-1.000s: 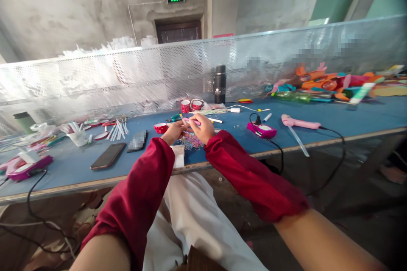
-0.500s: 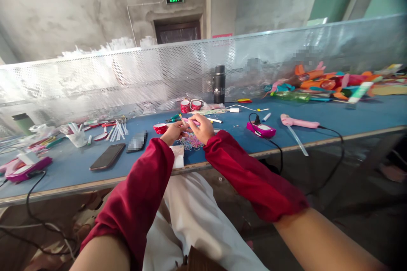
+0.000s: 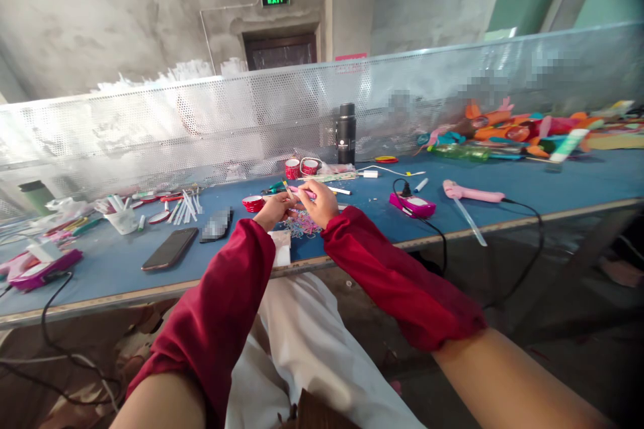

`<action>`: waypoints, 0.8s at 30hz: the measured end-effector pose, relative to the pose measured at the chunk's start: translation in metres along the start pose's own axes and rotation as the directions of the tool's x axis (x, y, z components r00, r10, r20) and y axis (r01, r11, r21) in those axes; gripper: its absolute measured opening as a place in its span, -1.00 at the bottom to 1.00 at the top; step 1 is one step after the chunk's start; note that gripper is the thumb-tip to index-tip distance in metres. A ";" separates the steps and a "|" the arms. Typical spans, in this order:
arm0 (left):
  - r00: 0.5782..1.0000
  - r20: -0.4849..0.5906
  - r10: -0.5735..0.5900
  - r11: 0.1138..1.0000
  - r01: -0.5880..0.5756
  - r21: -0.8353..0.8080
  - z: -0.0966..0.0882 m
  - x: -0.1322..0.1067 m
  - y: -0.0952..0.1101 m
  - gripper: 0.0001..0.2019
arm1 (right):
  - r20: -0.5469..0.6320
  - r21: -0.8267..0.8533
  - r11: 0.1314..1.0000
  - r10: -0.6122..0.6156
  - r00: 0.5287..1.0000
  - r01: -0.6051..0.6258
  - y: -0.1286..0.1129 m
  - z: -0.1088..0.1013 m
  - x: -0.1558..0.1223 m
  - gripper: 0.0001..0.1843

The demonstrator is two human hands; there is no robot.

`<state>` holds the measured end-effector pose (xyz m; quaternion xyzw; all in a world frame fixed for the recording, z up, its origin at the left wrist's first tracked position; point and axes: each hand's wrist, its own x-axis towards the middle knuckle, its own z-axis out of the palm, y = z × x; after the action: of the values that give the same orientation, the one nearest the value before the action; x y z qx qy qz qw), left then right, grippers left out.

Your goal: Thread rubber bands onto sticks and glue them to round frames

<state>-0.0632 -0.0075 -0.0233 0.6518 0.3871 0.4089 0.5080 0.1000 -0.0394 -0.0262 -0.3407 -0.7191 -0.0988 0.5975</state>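
Observation:
Both hands meet over the table's near edge. My left hand [image 3: 274, 210] is closed on a thin stick with a yellowish end [image 3: 286, 185] that pokes up above its fingers. My right hand [image 3: 320, 204] is wrapped round a pink pen-like tool [image 3: 310, 194], touching or almost touching the left fingertips. Below them lies a heap of small pastel loops [image 3: 304, 224], partly hidden by the hands. White paper [image 3: 282, 249] rests beside my left wrist. A red patterned cup-like holder [image 3: 252, 203] stands just left of that hand.
On the blue table [image 3: 372, 228], a phone [image 3: 170, 249] and a white cup of sticks [image 3: 121, 220] lie left. A black flask [image 3: 347, 134] stands behind. Rightward are a magenta power strip [image 3: 412, 206], a pink glue gun [image 3: 473, 194] with cord, and colourful pieces [image 3: 523, 129].

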 end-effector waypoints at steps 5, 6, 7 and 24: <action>1.000 0.006 0.013 1.000 -0.013 -0.002 0.001 -0.001 0.001 -0.87 | -0.012 0.009 1.000 0.004 1.000 -0.004 0.000 0.000 0.000 -0.82; 1.000 0.003 0.012 1.000 -0.012 -0.002 0.001 -0.001 0.001 -0.87 | -0.007 0.010 1.000 -0.002 1.000 0.002 -0.001 0.000 0.000 -0.81; 1.000 0.000 0.010 1.000 -0.010 -0.003 0.001 -0.001 0.001 -0.88 | 0.000 0.010 1.000 -0.007 1.000 0.007 -0.002 0.000 0.000 -0.81; 1.000 -0.008 0.003 1.000 -0.003 0.006 0.002 -0.004 0.004 -0.89 | 0.031 0.010 1.000 -0.002 1.000 0.002 -0.003 0.000 0.000 -0.80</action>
<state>-0.0624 -0.0121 -0.0204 0.6525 0.3893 0.4112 0.5037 0.0979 -0.0420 -0.0253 -0.3387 -0.7290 -0.0907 0.5879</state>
